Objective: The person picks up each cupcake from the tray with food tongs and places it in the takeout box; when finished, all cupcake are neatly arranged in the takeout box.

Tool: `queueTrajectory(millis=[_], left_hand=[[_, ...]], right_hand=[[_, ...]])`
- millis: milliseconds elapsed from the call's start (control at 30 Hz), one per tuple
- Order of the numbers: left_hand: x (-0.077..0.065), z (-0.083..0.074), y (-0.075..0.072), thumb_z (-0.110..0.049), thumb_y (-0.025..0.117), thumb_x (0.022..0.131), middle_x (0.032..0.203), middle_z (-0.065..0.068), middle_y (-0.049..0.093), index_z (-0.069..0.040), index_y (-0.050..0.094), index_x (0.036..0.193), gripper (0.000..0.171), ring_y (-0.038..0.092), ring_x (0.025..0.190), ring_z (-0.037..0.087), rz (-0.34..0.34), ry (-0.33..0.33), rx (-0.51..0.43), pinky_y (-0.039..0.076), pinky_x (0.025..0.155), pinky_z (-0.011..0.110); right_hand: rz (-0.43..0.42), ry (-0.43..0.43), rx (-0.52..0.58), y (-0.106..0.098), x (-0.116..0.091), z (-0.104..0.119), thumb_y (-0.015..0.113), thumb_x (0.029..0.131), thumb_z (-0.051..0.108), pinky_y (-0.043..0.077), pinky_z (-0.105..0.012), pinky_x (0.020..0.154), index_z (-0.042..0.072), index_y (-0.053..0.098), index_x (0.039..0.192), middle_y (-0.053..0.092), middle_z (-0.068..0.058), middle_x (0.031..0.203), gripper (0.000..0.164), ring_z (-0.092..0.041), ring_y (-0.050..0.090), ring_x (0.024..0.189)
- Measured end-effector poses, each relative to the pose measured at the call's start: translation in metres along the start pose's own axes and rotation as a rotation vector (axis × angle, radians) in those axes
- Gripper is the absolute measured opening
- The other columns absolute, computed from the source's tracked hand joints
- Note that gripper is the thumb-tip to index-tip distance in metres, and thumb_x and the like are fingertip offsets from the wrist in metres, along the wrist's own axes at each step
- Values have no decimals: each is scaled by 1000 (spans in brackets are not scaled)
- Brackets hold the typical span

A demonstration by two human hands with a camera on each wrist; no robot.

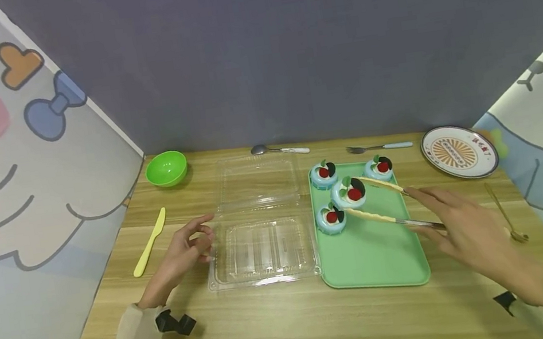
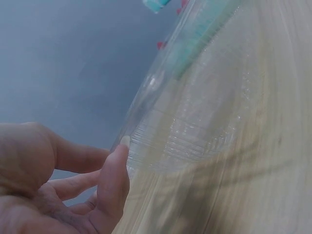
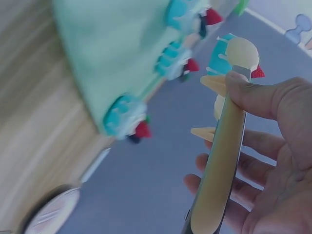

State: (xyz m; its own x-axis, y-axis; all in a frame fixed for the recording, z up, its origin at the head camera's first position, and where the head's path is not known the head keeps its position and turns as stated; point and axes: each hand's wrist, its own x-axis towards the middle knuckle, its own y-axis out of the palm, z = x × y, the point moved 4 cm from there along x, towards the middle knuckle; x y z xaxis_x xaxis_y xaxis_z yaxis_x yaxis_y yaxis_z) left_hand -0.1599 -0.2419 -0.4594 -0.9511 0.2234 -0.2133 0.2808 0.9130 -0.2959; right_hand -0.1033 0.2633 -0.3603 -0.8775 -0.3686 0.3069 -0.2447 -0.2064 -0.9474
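My right hand grips a pair of tongs with cream-coloured tips. Between those tips a blue cupcake, topped with a red berry and a dark cookie, is held above the green tray. Three similar cupcakes sit on the tray: one at the back left, one at the back right and one at the left edge. At the left rim of an open clear plastic container, my left hand pinches the edge, as the left wrist view shows.
A yellow knife and a green bowl lie on the left. Along the back are a spoon and a fork. A white plate and a gold-coloured utensil are on the right. Walls enclose the table's back and sides.
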Motion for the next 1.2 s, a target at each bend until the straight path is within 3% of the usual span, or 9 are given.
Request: queueTrajectory(millis=[300,567,700,967,1200], left_hand=[[-2,2,0,-7,52,100,119,18,47,-10,38,149,51,60,80,15,-2,-20,-22,60,61,30],[1,2,0,-11,54,100,121,20,45,-11,39,149,51,60,81,16,2,-20,-40,60,62,29],[3,1,0,-11,55,100,120,18,46,-12,41,149,51,59,79,14,-7,-20,-32,59,61,28],[4,-2,1,-12,56,100,121,19,46,-13,43,148,50,60,78,14,-2,-26,-20,59,61,30],[3,-2,3,-13,56,100,122,18,46,-14,44,148,50,60,79,14,-3,-36,-12,60,62,36]], right_hand=[[-32,-169,13,9,35,49,82,76,38,54,-34,55,23,50,144,65,-5,123,77,-30,66,104],[53,-268,79,32,64,98,77,82,44,28,-13,40,22,53,142,63,2,127,68,-15,61,92],[71,-315,70,45,77,121,79,81,42,26,-13,38,22,53,141,63,3,127,69,-13,58,89],[129,-377,54,70,94,152,80,80,35,29,-16,39,16,56,138,64,-3,124,65,-20,62,102],[164,-404,23,81,104,166,82,78,33,27,-18,37,12,60,132,66,-3,108,62,-21,62,90]])
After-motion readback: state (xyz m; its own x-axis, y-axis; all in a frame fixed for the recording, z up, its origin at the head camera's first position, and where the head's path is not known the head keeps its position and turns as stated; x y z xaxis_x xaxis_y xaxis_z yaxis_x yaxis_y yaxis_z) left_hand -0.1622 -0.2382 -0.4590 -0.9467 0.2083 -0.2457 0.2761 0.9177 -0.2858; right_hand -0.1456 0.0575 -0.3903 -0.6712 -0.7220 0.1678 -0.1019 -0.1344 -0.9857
